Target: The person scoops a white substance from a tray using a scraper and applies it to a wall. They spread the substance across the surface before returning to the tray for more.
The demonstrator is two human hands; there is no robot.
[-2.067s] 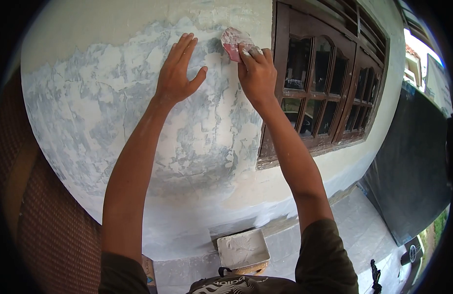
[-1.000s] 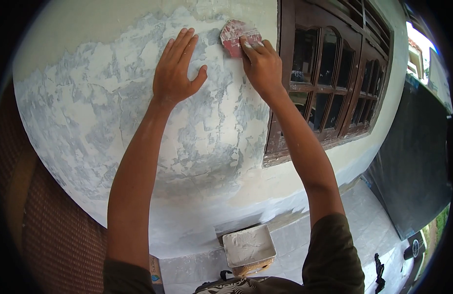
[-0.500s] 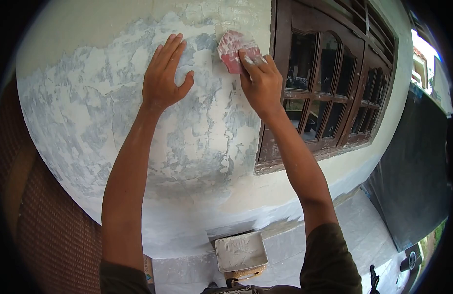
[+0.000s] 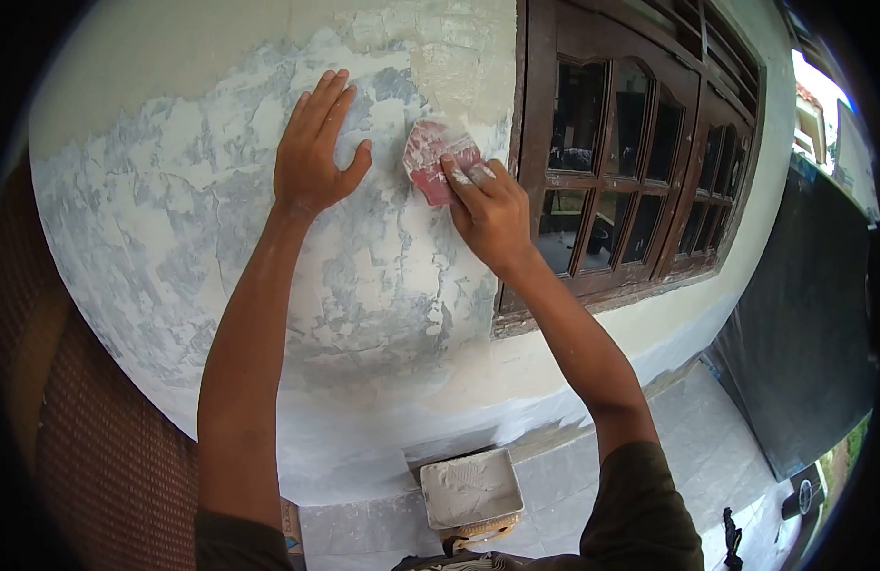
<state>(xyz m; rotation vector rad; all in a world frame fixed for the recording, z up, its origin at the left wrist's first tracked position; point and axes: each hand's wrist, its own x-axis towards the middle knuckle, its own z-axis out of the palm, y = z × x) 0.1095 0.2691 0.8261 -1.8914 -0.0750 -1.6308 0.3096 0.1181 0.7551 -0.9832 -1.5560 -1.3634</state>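
Observation:
Flat against the patchy white and grey wall (image 4: 174,219), my left hand (image 4: 314,147) has its thumb apart from its fingers and holds nothing. My right hand (image 4: 492,205) grips a red scraper (image 4: 435,157) smeared with white paste. The scraper's face lies on the wall, to the right of my left hand and left of the window frame. White paste also coats some fingers of my right hand.
A brown wooden window (image 4: 621,152) with glass panes is at the right. Below, a tray of white paste (image 4: 471,487) sits above the grey tiled floor (image 4: 364,528). A dark sheet (image 4: 801,314) stands far right, woven brown matting (image 4: 107,447) at the left.
My right hand and the scraper have moved down and slightly left along the wall. My left hand remains in nearly the same place.

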